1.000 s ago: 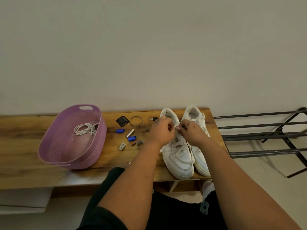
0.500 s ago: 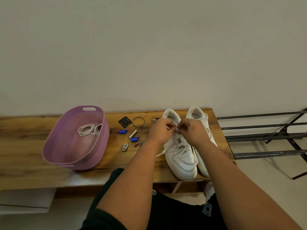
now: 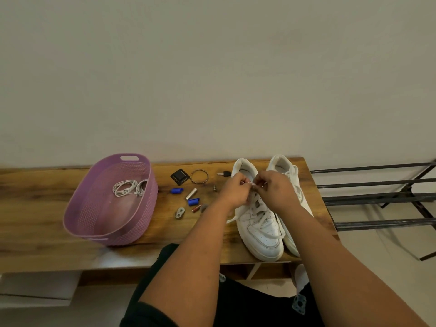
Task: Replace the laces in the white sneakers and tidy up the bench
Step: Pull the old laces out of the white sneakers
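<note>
Lacing the first shoe, tidying not started

The left hand (image 3: 233,192) and right hand (image 3: 276,190) each pinch a bit of lace (image 3: 250,183) over the top of the left shoe (image 3: 259,223) on the surface (image 3: 35,208). The right shoe (image 3: 292,180) stands just beside it. Small bits (image 3: 191,194) lie near the purple basket (image 3: 77,223), which holds coiled cords (image 3: 128,188).

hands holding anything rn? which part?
Both the left hand and the right hand pinch the white lace of the nearer white sneaker, near its top eyelets. The exact part of the lace is hidden by the fingers.
</note>
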